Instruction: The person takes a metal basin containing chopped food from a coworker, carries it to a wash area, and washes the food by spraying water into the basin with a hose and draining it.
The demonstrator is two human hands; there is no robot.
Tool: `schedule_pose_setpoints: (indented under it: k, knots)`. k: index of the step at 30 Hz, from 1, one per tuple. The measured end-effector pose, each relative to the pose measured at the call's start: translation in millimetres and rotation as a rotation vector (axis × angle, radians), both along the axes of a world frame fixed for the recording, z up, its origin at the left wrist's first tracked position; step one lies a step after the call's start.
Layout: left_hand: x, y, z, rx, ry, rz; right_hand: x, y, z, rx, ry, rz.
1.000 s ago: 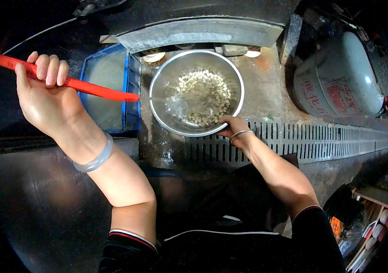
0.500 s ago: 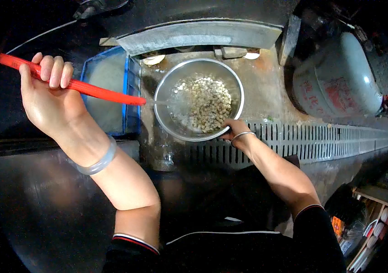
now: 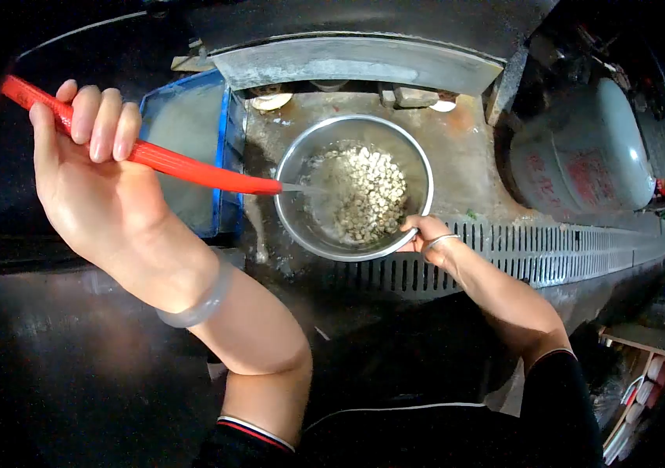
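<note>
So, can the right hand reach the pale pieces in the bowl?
Probably yes, after letting go: the right hand grips the open-topped bowl at its near edge, close to the pale pieces.

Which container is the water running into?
The round metal bowl held by the right hand; the stream from the red hose misses the rectangular blue crate.
</note>
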State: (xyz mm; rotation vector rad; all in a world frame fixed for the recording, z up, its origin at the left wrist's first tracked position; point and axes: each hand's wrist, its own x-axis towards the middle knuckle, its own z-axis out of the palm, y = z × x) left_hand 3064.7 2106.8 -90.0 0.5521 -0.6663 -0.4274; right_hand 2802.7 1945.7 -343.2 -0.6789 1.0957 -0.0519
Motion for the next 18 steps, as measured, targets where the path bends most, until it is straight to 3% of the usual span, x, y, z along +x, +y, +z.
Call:
schedule_pose_setpoints:
  k: [18]
  knots:
    - [0, 11, -4, -0.214, 0.058, -0.228, 2, -5, -8, -0.068, 0.072, 0.122]
